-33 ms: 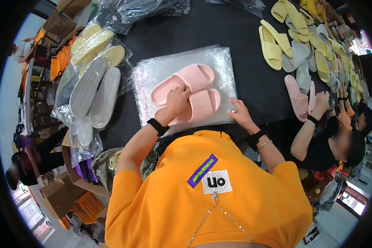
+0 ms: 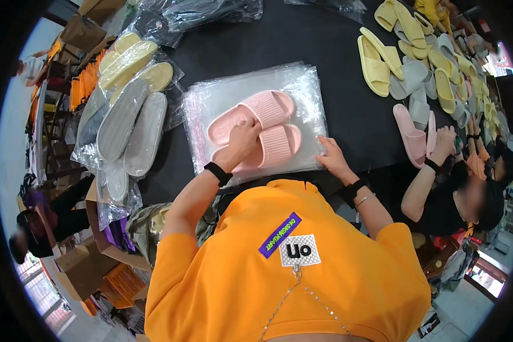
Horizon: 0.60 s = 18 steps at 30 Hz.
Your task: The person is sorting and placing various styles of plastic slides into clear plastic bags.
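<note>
A pair of pink slide slippers (image 2: 276, 142) lies side by side on a stack of clear plastic bags (image 2: 205, 102), their open toes toward the right. My left hand (image 2: 244, 138) is closed over the inner edges of both slippers, just behind the straps. Its fingertips are partly hidden inside the footbeds. At the bags' lower right edge rests my right hand (image 2: 333, 158), thumb and forefinger apart, with nothing visible between them. Black bands circle both wrists.
Bagged grey and yellow slippers (image 2: 145, 134) are piled on the left of the black table (image 2: 233, 48). Loose yellow slippers (image 2: 373, 65) and grey ones lie at right. Beside me, a co-worker's hand (image 2: 443, 145) is near another pink pair (image 2: 410, 137). More plastic bags (image 2: 214, 14) lie at the far edge.
The pink slippers have shifted very slightly left under my left hand. My right hand stays at the bags' edge.
</note>
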Available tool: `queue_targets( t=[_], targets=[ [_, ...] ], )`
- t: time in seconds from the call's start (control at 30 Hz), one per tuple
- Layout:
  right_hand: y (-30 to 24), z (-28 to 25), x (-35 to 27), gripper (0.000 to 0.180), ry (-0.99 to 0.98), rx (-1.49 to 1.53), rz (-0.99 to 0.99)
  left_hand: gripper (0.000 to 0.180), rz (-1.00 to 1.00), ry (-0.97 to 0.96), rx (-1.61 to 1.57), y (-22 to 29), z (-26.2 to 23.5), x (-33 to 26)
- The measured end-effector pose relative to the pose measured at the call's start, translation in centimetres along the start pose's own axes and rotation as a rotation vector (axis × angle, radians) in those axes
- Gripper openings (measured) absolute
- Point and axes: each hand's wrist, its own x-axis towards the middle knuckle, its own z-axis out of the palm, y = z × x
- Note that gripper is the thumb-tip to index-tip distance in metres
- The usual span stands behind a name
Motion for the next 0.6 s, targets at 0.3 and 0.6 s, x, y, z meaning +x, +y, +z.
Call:
queue_targets(
  t=[0.3, 0.6],
  targets=[
    [-4.4, -0.6, 0.8, 0.053, 0.156, -0.268, -0.153, 0.018, -0.011, -0.092, 0.057, -0.2, -2.9, 0.6],
    [-8.9, -4.6, 5.6, 0.033, -0.158, 0.213, -0.059, 0.026, 0.162, -0.137, -0.172, 5.8, -5.8, 3.1]
  ],
)
